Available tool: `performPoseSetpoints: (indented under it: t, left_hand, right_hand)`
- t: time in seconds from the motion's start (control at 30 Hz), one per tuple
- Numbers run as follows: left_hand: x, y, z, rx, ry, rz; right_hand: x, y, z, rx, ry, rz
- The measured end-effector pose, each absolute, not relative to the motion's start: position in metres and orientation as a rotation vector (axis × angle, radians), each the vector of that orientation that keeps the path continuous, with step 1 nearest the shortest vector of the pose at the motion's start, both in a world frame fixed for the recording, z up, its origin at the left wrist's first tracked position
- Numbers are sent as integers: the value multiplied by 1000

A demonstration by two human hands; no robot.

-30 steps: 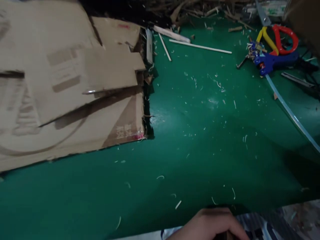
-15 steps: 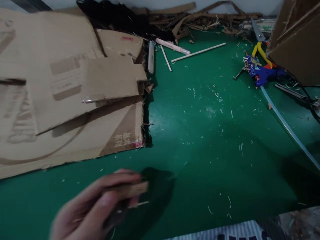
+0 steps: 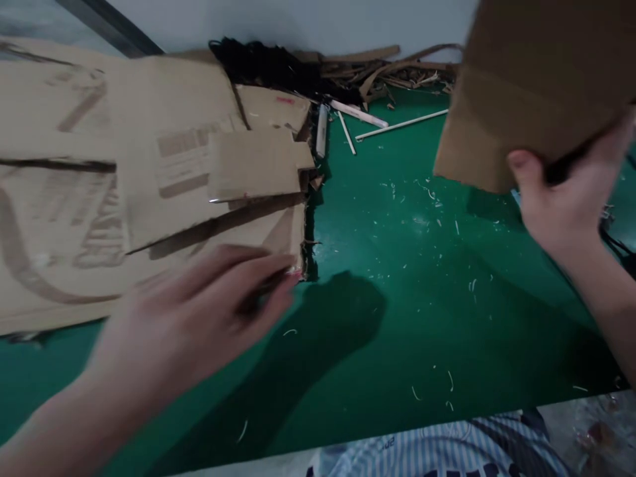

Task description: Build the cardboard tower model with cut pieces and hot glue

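Gripping a big cardboard piece point(image 3: 536, 86) tight in the right hand point(image 3: 561, 199), thumb pressing on the front, the other fingers hiding behind, holding it high in the air over the green mat point(image 3: 397, 298). Stretching the left hand point(image 3: 218, 298) out low, fingertips right at the near corner of the flat cardboard sheets point(image 3: 124, 185), well apart from the right hand. Looking too blurry to tell if the left fingers are pinching something small or closing on nothing. Probably needing a firm squeeze near the bottom edge of the raised piece, so no tipping or slipping. Probably needing slow, gentle fingers at the sheet corner, touching just that corner and not shoving the whole stack. Lying past both hands, by the wall: thin white sticks point(image 3: 397, 122) and curly cardboard scraps point(image 3: 387, 66). Showing just below the hands, a striped shirt point(image 3: 447, 450)
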State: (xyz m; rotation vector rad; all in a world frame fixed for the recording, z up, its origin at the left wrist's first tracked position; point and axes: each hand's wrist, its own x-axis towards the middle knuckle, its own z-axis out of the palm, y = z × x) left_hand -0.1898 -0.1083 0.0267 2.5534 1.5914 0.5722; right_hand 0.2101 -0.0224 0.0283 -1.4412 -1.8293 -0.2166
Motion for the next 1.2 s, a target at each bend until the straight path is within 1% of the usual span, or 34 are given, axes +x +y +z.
performPoseSetpoints:
  t: [0.03,0.1,0.23,0.33,0.47,0.63,0.73,0.8,0.93,1.03,1.13,1.2]
  left_hand:
    - [-171,-91,25,2844,1430,498]
    - [-133,-55,23,3146,1196,413]
    - [-81,7,17,3214,1332,33]
    - [-76,34,9,3116,1449,26]
    - [-89,49,-4,2847,1542,180]
    - [-103,45,-14,2736,1549,370]
    - [-105,32,-10,2705,1623,439]
    - [-107,20,-1,2710,1656,405]
    - [-128,1,28,2708,1771,218]
    - [-156,-6,44,2531,2090,235]
    - [-172,-26,46,2464,2161,413]
    - [-169,-53,37,2601,2005,411]
  right_hand:
    - [200,-15,25,-1450,-1874,-202]
    - [181,2,18,-1512,-1978,-102]
    - [156,33,2,-1488,-2071,2]
    - [153,53,-6,-1452,-2085,19]
    - [159,67,-14,-1450,-2049,61]
    - [169,62,-13,-1516,-2014,85]
    - [172,47,-6,-1530,-2022,103]
    - [174,33,1,-1534,-2045,81]
    - [177,-3,20,-1516,-2154,11]
    - [175,-29,32,-1524,-2221,-16]
    - [169,-46,37,-1621,-2330,63]
    - [165,-51,36,-1662,-2450,192]
